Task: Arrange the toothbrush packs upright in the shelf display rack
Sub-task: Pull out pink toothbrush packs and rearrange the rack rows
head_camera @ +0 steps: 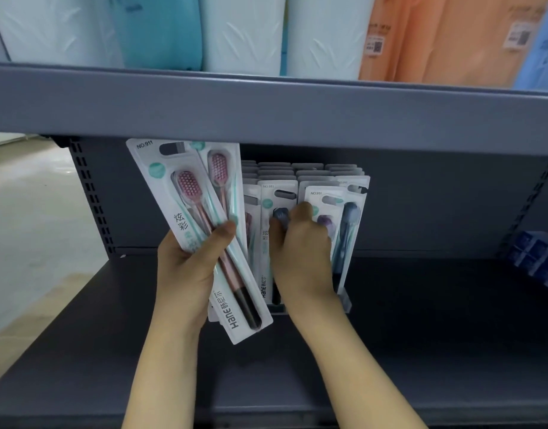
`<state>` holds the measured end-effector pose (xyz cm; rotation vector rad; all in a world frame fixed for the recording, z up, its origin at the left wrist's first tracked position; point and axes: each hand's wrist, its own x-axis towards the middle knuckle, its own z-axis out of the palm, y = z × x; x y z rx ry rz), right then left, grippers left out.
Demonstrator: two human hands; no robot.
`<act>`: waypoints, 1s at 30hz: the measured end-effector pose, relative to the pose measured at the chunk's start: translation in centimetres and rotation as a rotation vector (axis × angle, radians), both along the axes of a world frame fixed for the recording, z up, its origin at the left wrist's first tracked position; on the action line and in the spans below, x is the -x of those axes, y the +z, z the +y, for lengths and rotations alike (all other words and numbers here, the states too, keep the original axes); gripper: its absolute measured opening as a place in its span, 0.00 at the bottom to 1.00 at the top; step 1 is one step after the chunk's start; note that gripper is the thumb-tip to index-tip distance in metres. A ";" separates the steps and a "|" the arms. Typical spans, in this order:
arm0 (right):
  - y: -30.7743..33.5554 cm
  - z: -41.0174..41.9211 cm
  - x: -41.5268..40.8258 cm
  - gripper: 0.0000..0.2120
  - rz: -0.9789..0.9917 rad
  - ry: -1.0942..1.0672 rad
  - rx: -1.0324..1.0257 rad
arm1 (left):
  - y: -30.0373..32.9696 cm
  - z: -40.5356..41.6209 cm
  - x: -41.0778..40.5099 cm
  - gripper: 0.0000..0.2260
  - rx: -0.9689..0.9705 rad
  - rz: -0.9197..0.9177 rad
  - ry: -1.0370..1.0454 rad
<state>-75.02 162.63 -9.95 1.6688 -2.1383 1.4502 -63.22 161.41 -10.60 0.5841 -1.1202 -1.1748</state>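
head view: left hand (186, 267) grips two pink toothbrush packs (201, 230), tilted, just left of the display rack (345, 300) on the lower shelf (421, 335). right hand (300, 252) fingers curled into the front racked packs (277, 230), parting them. suggest: open a clear gap, then drop held packs in vertical, label forward, base seated

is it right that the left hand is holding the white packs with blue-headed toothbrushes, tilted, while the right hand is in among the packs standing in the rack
Not quite. In the head view, the left hand holds white card packs with pink-headed toothbrushes, not blue. The rest stands: they are tilted, and the right hand is in among the upright packs in the clear plastic display rack.
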 end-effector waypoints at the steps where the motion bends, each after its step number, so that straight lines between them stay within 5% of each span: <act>1: -0.1 0.0 -0.1 0.10 -0.008 -0.001 0.014 | 0.0 -0.1 -0.1 0.11 0.001 -0.007 0.005; 17: 0.9 1.2 0.6 0.07 -0.045 -0.034 0.456 | -0.6 -0.2 -0.1 0.11 0.006 -0.025 -0.013; 30: 1.1 4.9 5.2 0.04 -0.379 0.164 0.259 | -1.0 0.4 1.6 0.09 0.020 -0.027 -0.058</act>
